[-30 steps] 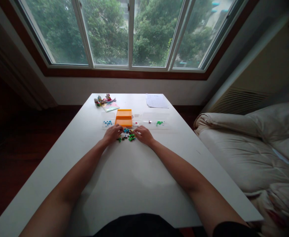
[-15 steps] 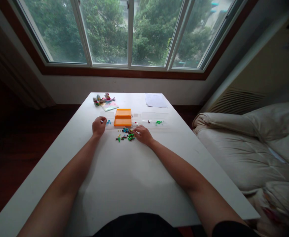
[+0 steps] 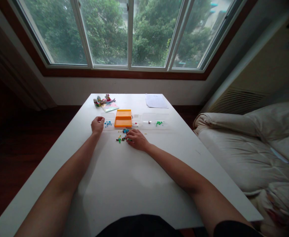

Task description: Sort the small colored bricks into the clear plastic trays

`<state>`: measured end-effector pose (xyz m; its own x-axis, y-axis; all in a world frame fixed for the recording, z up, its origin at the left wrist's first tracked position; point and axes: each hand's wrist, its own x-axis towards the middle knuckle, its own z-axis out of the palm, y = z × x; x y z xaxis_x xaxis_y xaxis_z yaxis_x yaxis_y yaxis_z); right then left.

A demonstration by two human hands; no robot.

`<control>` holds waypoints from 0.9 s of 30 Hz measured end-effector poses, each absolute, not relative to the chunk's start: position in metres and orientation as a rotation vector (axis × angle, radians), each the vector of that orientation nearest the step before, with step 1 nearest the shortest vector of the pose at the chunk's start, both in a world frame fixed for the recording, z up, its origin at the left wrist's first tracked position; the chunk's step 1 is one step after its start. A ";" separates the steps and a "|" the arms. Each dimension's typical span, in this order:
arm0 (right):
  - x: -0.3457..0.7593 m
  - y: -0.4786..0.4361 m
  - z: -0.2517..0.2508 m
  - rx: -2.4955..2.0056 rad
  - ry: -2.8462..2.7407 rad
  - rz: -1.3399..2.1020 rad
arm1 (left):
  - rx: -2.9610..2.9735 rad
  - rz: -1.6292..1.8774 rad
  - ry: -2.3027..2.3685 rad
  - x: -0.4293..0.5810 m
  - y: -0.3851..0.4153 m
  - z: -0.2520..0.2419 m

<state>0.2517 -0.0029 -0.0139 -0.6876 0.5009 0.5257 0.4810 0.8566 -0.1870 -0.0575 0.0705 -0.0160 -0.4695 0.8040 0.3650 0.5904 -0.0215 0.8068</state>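
Small coloured bricks (image 3: 119, 139) lie in a loose pile on the white table. My right hand (image 3: 136, 140) rests over the pile's right side, fingers spread and reaching onto the bricks. My left hand (image 3: 98, 124) is closed at the left end of a clear compartment box; whatever its fingertips pinch is too small to name. Beside it, blue bricks (image 3: 108, 123) sit in the box's left part. Green bricks (image 3: 159, 123) lie in its right part. Between them stands an open orange case (image 3: 123, 118).
Small figures (image 3: 101, 100) and a pastel card (image 3: 110, 106) are at the table's back left. White papers (image 3: 156, 100) lie at the back right. A cream sofa (image 3: 245, 144) stands beyond the right edge of the white table (image 3: 134, 181).
My right hand has moved left and slightly nearer, and now covers part of the pile. My left hand has shifted slightly left, showing more blue bricks.
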 end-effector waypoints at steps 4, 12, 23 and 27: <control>0.249 -0.006 -0.018 -0.727 -2.488 0.004 | 1.595 1.438 2.095 -0.058 0.072 -0.012; 0.250 -0.003 -0.015 -0.741 -2.443 0.036 | 1.749 1.416 2.112 -0.052 0.054 -0.012; 0.247 -0.002 -0.018 -0.680 -2.465 0.037 | 1.885 1.279 2.147 -0.055 0.049 -0.012; 0.250 -0.001 -0.012 -0.707 -2.420 0.101 | 2.051 1.257 2.069 -0.042 0.041 -0.004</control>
<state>0.2499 -0.0011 -0.0120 -0.6724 0.5111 0.5355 0.4647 0.8545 -0.2321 -0.0421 0.0412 -0.0042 -0.1642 0.8306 0.5321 0.8551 -0.1491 0.4965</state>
